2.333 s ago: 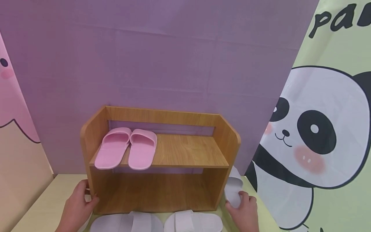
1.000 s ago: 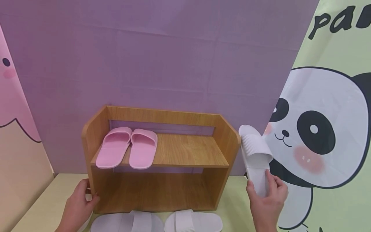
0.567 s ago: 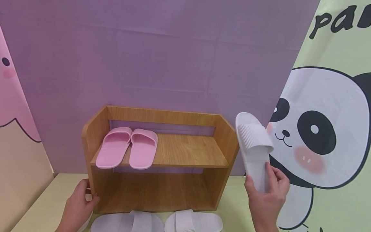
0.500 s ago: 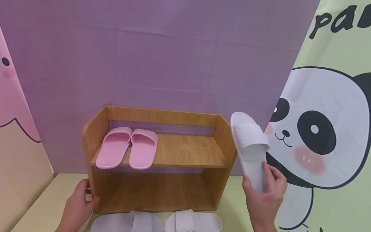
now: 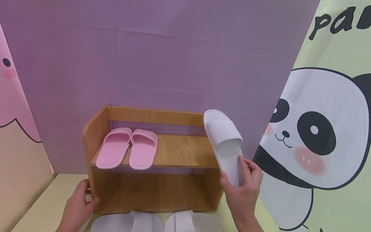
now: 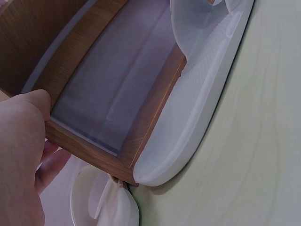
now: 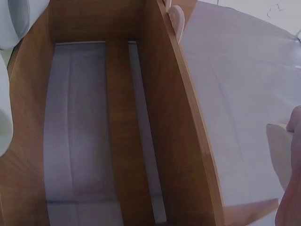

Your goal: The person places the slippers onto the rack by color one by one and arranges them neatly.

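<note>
At far left, the left hand grips the side panel of the rack, thumb and fingers pinching the panel's edge. A side slipper, white, is beside this panel, outside the rack. The pink pair sits at the left end of the upper shelf; this portion appears complete. The front pair, white, lies on the table along the rack's front, also outside it. The held slipper, white and tilted toe-up, overlaps the rack's right end in the head view; it is not yet set down. The right hand pinches its heel between thumb and fingers. Compared with half a second ago, the held slipper and right hand are farther left; the left hand, pink pair and front pair show no evident change.
</note>
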Tool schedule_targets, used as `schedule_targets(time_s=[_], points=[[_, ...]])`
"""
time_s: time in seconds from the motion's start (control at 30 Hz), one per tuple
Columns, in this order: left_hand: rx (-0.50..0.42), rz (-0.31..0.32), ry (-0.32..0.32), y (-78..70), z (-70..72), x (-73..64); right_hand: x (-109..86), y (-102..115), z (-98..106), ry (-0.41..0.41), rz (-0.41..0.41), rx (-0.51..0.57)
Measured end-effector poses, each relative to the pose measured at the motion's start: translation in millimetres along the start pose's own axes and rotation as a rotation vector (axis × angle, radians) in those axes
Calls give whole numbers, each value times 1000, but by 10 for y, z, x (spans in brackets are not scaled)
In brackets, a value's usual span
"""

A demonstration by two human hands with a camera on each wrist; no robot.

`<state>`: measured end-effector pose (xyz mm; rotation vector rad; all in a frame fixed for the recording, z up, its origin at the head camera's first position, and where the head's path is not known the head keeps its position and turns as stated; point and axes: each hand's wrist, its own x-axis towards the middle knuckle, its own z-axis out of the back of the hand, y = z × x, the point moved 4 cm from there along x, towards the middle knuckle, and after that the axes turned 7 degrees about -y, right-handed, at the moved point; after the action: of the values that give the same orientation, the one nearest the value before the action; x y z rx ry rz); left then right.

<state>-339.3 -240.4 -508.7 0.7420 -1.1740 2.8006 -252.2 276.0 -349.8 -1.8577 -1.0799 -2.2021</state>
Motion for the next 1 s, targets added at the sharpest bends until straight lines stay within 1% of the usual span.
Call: schedule_targets(time_s=[0.17, 0.3, 0.53, 0.6, 0.73, 1.0], points=[[-7, -5, -7, 10, -2, -7, -53, 58, -147, 70, -14, -15], [-7, 3, 0, 13, -4, -7, -92, 83, -246, 104, -20, -16], [-11, 13, 13, -4, 7, -11, -116, 107, -373, 109, -20, 14], [-10, 11, 11, -11, 12, -12, -126, 100, -414, 108, -19, 7], [-14, 11, 9, -20, 20, -15, -143, 93, -485, 101, -12, -26], [-12, -31, -10, -21, 30, -24, -153, 79, -590, 111, -4, -126]])
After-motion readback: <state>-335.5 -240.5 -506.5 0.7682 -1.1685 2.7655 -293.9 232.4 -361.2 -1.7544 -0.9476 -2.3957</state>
